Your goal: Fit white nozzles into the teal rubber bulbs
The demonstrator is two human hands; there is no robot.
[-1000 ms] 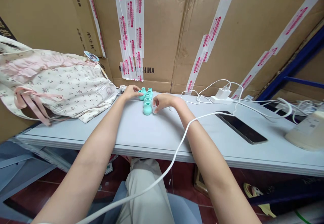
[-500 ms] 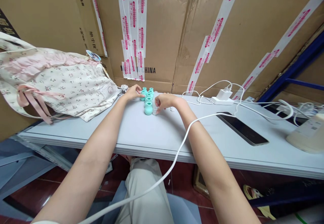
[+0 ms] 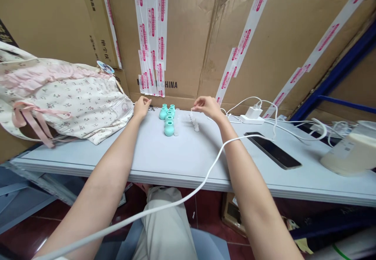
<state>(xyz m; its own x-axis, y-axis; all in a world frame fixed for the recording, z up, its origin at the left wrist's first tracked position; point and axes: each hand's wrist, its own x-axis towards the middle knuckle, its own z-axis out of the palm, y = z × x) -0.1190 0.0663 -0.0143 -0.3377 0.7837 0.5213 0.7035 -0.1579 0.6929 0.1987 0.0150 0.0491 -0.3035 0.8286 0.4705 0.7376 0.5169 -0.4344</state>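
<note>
Several small mint-green pots [image 3: 169, 128] with round bellies and open necks stand close together on the table, between my hands. Along their right side runs a row of small translucent pieces [image 3: 176, 129]. Another line of whitish, see-through pieces [image 3: 196, 125] lies farther right. My right hand [image 3: 205, 105] pinches at the far end of that line, its fingertips on a small whitish piece too tiny to name. Left of the pots, my left hand [image 3: 142, 106] has its fingers curled together beside some small dark items [image 3: 151, 108]; what it holds, if anything, is hidden.
A floral cloth bag [image 3: 73, 95] lies at the left. To the right are a black phone [image 3: 274, 150], a white charger [image 3: 253, 112] and a tub [image 3: 349, 154]. A white cable [image 3: 202, 189] crosses before my right arm. Cardboard [image 3: 188, 48] walls off the back.
My left hand has moved left, off the pots. My right hand has moved right, away from the row beside the pots, which now shows along with the second line. The view has shifted slightly.
</note>
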